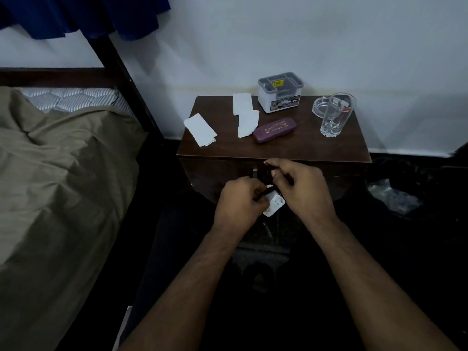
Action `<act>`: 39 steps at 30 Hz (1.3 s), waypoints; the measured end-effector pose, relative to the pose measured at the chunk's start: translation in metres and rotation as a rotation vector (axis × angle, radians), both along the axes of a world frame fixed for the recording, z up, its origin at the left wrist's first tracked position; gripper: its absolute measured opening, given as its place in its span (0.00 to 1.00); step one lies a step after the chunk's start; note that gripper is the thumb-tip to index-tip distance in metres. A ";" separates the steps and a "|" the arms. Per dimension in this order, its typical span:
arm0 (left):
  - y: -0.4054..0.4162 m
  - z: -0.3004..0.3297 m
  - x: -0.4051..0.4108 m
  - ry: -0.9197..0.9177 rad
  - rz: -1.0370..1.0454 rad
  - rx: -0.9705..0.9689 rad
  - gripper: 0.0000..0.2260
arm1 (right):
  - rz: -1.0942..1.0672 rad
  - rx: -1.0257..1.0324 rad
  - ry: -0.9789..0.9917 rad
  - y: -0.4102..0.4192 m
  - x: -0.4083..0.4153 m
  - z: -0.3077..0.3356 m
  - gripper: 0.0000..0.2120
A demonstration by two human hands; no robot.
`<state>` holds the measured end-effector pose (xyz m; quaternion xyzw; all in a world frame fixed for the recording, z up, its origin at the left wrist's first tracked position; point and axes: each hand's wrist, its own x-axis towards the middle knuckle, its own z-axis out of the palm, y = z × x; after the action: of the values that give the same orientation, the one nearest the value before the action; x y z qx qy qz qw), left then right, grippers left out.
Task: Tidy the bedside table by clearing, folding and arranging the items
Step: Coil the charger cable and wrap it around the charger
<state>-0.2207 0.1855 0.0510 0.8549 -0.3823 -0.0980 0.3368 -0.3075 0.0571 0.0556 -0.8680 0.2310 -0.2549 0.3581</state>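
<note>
Left hand (238, 198) grips white charger (273, 205); right hand (301, 188) beside it pinches its black cable (266, 192)

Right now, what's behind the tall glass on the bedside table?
A clear glass ashtray sits behind the glass, against the wall. Its left part shows openly; the rest shows only through the glass, so I can't tell whether anything lies in it.

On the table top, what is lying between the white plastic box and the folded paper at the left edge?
In the head view, two overlapping white paper pieces lie between the white plastic box with grey lid and the folded white paper on the dark wooden bedside table.
</note>
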 end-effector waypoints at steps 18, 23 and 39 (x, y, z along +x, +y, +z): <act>-0.005 -0.008 -0.008 -0.325 0.015 0.082 0.11 | 0.134 -0.128 0.262 -0.005 0.003 -0.002 0.17; -0.006 -0.005 -0.015 -0.341 0.050 0.088 0.12 | 0.210 -0.212 0.356 -0.006 0.001 0.005 0.18; 0.004 -0.006 0.011 -0.050 -0.048 -0.094 0.05 | 0.299 -0.388 0.430 0.000 -0.009 0.019 0.12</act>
<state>-0.2094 0.1899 0.0448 0.8309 -0.4152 -0.0664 0.3644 -0.3162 0.0573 0.0749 -0.9783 0.1186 -0.0496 0.1626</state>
